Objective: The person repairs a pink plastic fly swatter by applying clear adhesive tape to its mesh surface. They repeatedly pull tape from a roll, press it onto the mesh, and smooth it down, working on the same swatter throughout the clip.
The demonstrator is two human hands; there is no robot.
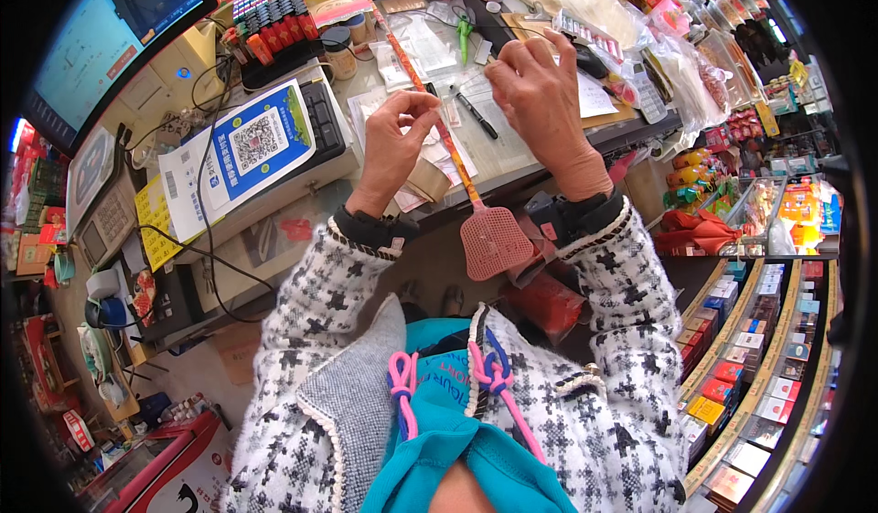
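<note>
Fly swatter: the pink fly swatter (495,241) lies aslant on the counter (483,152), its orange patterned handle (449,143) running away from the person and its mesh head out past the counter's near edge, between the two forearms.
Left hand: the left hand (393,143) is at the swatter's left, thumb and forefinger drawn together right at the handle; whether these fingers grip it or only pass close, I cannot tell.
Right hand: the right hand (541,97) is raised to the swatter's right, well apart from the handle, fingers bent and tips close together; whether anything thin is between them, I cannot tell.
Wrists: a dark band sits on each, to either side of the swatter.
Pen: a black pen (476,116) lies just right of the handle.
Green tool: a green tool (465,36) lies right of the handle's far part.
Code sheet: a blue-and-white sheet with a square code (259,143) lies left of the swatter.
Jar: a dark-lidded jar (338,56) stands left of the handle's far part.
Calculator: a pale calculator (647,94) is right of the swatter, beyond the right hand.
Shelves: rows of small boxes (718,390) fill shelves well right of the swatter's head.
</note>
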